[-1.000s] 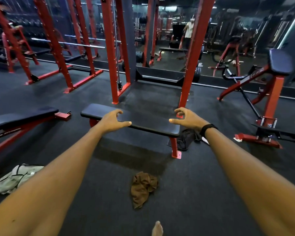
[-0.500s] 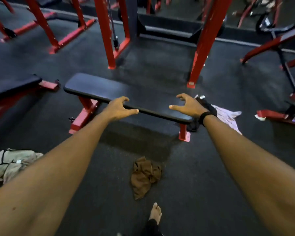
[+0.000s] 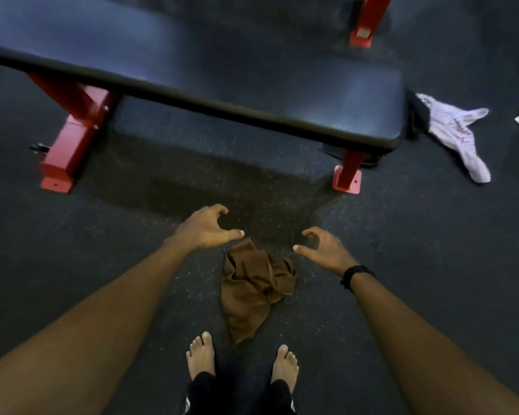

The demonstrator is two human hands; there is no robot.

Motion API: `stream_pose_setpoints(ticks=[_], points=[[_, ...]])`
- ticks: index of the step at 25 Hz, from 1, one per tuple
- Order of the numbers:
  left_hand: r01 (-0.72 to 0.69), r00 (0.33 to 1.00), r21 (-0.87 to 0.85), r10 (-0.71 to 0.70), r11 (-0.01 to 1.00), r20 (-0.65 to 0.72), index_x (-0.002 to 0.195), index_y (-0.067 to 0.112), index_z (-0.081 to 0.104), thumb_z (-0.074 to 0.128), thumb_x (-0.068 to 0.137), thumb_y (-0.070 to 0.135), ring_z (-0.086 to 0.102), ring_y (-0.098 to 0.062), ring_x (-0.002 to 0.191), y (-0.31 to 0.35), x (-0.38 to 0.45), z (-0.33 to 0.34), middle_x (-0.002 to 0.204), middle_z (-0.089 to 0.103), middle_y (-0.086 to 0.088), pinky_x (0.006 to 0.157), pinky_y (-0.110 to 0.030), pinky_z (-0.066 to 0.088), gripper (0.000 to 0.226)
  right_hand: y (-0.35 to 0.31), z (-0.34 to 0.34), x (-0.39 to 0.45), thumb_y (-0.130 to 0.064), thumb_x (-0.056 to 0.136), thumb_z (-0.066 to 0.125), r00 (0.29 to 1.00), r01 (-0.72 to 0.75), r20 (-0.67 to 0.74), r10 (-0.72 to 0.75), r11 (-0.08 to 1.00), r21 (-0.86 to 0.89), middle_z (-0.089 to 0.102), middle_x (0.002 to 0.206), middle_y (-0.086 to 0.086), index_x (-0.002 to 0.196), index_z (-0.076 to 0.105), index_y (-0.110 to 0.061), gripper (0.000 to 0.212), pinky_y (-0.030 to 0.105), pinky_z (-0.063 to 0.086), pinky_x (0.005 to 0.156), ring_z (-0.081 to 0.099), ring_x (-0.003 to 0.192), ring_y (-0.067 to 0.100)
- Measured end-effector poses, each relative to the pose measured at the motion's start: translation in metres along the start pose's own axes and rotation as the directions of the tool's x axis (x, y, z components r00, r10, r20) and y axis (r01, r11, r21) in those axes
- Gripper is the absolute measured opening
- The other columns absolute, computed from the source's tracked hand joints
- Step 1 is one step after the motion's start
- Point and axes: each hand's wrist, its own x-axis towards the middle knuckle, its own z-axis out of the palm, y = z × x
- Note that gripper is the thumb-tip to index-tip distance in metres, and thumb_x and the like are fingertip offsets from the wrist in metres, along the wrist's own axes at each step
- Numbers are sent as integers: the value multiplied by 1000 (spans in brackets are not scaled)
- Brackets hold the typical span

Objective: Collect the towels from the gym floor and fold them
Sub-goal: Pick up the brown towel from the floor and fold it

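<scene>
Hands [image 3: 206,230] now lower, over brown towel [image 3: 253,287]

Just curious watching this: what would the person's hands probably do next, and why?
Probably lower both hands onto the brown towel and grip it. The left hand and right hand hover empty just above it, and it lies crumpled on the floor before the feet.

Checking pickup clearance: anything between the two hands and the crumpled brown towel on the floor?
Nothing: head view shows only bare speckled floor between left hand, right hand and crumpled brown towel.
</scene>
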Motion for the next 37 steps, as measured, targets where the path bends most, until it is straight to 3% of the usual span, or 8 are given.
stream_pose_setpoints(ticks=[9,12,14,16,19,25,32,37], points=[[75,990,43,-80,996,120,140,23,40,67,76,57,46,-22,126,-119,179,157,142,45,-2,102,-42,43,77,128,185,177,-48,86,62,977,-160,129,168,985,-63,55,130,4,127,53,-18,52,39,46,97,53,118,23],[78,990,38,-82,996,111,139,23,41,68,77,55,46,-23,126,-134,200,176,142,46,-2,101,-39,42,76,137,222,200,-57,81,62,981,-165,52,189,939,-300,44,137,8,129,50,-21,62,45,44,100,45,124,31],[83,989,33,-86,996,116,140,23,40,68,77,55,46,-22,127,-136,203,178,143,45,-2,102,-39,42,75,134,232,203,-48,88,59,988,-140,-4,155,879,-455,39,137,10,126,52,-23,46,47,42,101,40,125,34],[81,989,25,-83,996,123,139,24,40,68,77,54,46,-22,127,-129,197,166,143,45,-3,102,-41,43,74,123,224,198,-37,94,52,994,-89,-98,53,909,-408,46,128,8,119,53,-21,29,41,45,94,45,117,29],[59,993,25,-61,998,98,139,26,40,67,77,55,45,-21,127,-102,171,123,142,43,-2,102,-43,43,73,89,180,173,-37,98,44,984,101,-137,-113,991,-89,58,97,6,108,49,-16,24,33,43,68,55,86,21],[-68,997,68,71,995,-37,138,28,39,65,78,56,45,-21,125,25,66,-26,141,43,-2,101,-43,43,72,-42,10,64,-14,98,45,878,411,-302,-371,908,78,60,99,-7,106,57,-20,17,16,46,76,56,87,1],[-275,912,140,305,951,-274,135,29,43,64,75,62,46,-21,125,202,-102,-215,139,46,0,102,-45,42,72,-188,-210,-103,-26,94,57,637,544,-602,-481,834,-91,63,81,-8,88,63,-16,13,23,42,70,58,76,6],[-421,779,183,457,889,-430,134,24,47,66,75,59,49,-21,124,300,-236,-322,136,50,-3,103,-42,42,71,-254,-336,-238,-21,94,57,429,538,-753,-499,811,-231,73,95,7,96,70,-14,16,27,43,77,66,89,22]])
